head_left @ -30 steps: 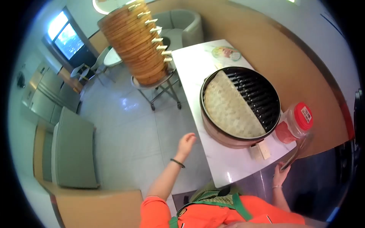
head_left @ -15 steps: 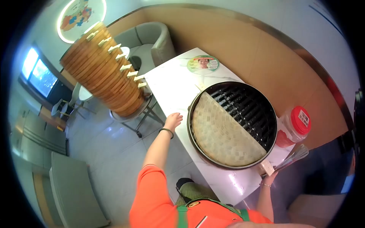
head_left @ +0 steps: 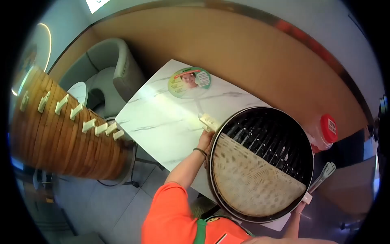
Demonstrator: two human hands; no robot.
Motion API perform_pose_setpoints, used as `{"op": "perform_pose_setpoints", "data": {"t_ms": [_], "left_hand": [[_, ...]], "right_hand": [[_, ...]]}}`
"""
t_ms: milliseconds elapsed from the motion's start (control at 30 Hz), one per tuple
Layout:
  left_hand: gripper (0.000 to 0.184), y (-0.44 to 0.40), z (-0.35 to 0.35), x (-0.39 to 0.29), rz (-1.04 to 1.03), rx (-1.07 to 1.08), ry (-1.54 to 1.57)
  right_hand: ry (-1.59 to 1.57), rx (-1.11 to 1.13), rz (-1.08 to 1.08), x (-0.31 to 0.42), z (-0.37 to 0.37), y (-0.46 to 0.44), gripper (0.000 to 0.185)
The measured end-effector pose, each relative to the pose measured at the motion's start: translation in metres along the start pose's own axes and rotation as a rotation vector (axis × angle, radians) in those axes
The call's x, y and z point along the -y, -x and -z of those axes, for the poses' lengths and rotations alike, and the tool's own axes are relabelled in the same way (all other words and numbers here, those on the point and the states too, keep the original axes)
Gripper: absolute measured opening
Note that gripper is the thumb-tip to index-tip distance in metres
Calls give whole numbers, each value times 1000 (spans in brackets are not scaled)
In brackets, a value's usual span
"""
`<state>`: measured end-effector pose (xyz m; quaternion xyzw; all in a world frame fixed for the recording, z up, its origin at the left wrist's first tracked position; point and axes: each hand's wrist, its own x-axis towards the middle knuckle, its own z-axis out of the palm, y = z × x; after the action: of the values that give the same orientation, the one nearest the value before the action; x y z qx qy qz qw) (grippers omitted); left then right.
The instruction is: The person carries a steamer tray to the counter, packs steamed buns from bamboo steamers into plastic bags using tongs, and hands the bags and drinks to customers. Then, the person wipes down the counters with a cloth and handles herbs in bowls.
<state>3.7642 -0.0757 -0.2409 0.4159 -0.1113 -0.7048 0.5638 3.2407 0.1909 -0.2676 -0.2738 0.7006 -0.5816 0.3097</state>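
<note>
The round pan [head_left: 273, 143], half covered by a woven mat [head_left: 252, 175], is over the desk's [head_left: 162, 112] near end. The left hand [head_left: 205, 139] has reached it, curled on its pale handle [head_left: 209, 122]; the right hand [head_left: 300, 208], partly hidden, grips tongs [head_left: 323, 175] by the opposite handle [head_left: 307, 198].

No wording is clear enough to read to you. On the far part of the bench [head_left: 152, 118], a round card [head_left: 189, 82] has small print around a portrait, with a red banner across it. At right, a white label [head_left: 332, 126] with dark characters sits on the jar's red lid [head_left: 325, 131]. High at far left, a bright panel [head_left: 96, 5] shows part of a dark mark.
</note>
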Motion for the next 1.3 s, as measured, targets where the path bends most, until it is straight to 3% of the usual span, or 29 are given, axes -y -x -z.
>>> {"op": "perform_pose_setpoints", "data": {"t_ms": [67,100,133,200,267,367,600,800,1033,1067,1200,1267,1300], "left_hand": [[33,-2,5,-9,53,39,105],[31,20,-11,-27,-54,24,-39],[28,23,-11,-38,-35,13,-79],[25,64,-28,-86,5,47,109],[18,86,-26,-121,-217,164,123],[15,139,-26,-192,-291,279,19],[18,302,-38,-397,-652,312,-254],[23,455,-13,-577,-1003,255,-427],[28,580,66,-701,-1301,56,-555],[29,597,113,-734,-1333,11,-570],[32,642,192,-790,-1418,-131,-645],[33,649,234,-815,-1438,-233,-672],[34,650,260,-824,-1376,-432,-770]], "right_hand": [[18,29,71,6,6,8,33],[-43,-46,65,5,5,10,28],[-104,-122,64,6,3,13,23],[-120,-150,94,42,-12,23,22],[-98,-128,135,90,-31,41,21],[-21,-9,180,181,-55,69,19],[259,365,308,443,-137,158,17],[390,629,398,611,-264,239,16],[217,763,430,653,-449,333,16],[264,784,444,652,-500,386,17],[272,837,491,672,-605,473,29],[296,931,522,684,-658,498,30],[294,953,539,688,-683,513,30]]}}
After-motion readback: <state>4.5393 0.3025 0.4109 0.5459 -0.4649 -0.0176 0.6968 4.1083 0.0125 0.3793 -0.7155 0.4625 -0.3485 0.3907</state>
